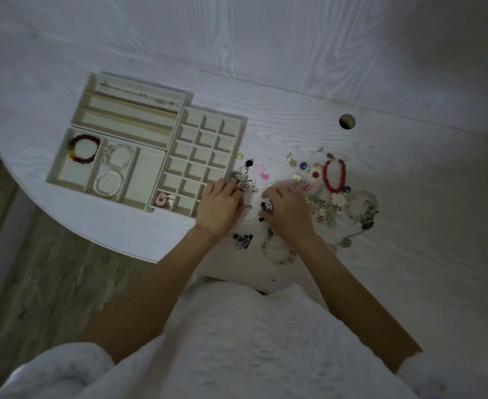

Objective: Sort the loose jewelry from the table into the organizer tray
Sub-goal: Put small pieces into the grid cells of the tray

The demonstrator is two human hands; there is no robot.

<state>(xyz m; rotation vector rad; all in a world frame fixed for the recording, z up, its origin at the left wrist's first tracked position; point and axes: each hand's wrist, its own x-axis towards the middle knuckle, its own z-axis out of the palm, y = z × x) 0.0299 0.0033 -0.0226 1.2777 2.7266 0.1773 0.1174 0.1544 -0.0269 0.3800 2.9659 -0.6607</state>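
At the near edge of the table [409, 174]: two bare arms reaching in from a white-clad lap, both hands down among loose jewelry [327, 194]. Nearest of all, a dark clip [243, 241] and a pale bead bracelet [278, 251], lying unsorted between the wrists. Left hand [221, 204], fingers curled and bunched over a tangle of silver chain [241, 178] beside the grid tray's near right corner; likely teasing one piece free, though whether pinching it cannot be told. Right hand [287, 210], fingers bent down over the scatter, thumb against a small dark piece [265, 206]; grip unclear in the dim light. Hands close together, probably because tangled pieces need both to separate.

Right of the hands, toward the table's right side: the rest of the pile, with a red bracelet [334, 175], gold charms, small colored beads and a knotted pale strand, all still awaiting a place.

Left of the hands, the organizer in three cream sections, set touching so everything sits within one reach. Grid tray [205, 159]: mostly bare cells, one near-left cell holding a pink ring-shaped piece [161, 199] and a gold bit. Bracelet tray [72, 180], toward the table's left edge: a dark red bracelet [85, 148] in one compartment, a clear bracelet [120, 156] and a pearl bracelet [108, 183] in the next, the last compartment bare. Farthest, the long-slot tray [127, 110]: a thin chain [139, 92] stretched along the far slot, kept straight, presumably against tangling; remaining slots bare.
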